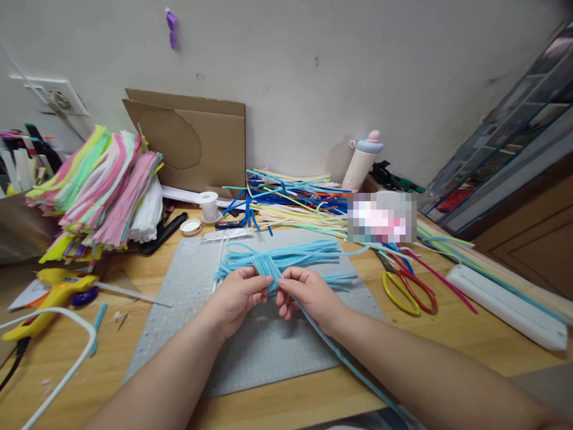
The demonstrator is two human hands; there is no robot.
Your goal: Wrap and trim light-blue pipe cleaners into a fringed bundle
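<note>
A small panel of light-blue pipe cleaners [265, 266], laid side by side, stands tilted between my hands above the mat. My left hand [239, 298] is closed, thumb and fingers pinching the panel's lower left edge. At its right edge my right hand [308, 297] is closed too, thumb against fingertips. A long light-blue pipe cleaner [329, 343] runs from my right fingers down past the wrist to the bottom edge. Behind the panel, a pile of loose light-blue pipe cleaners [308, 254] lies on the grey cutting mat [268, 352].
A yellow glue gun [62, 292] lies at left beside bundled coloured pipe cleaners [111, 185]. Scissors [409, 289] and a white power strip [505, 304] lie at right. Further back are a spool [208, 206], cardboard [215, 149], mixed pipe cleaners [290, 194] and a bottle [360, 164].
</note>
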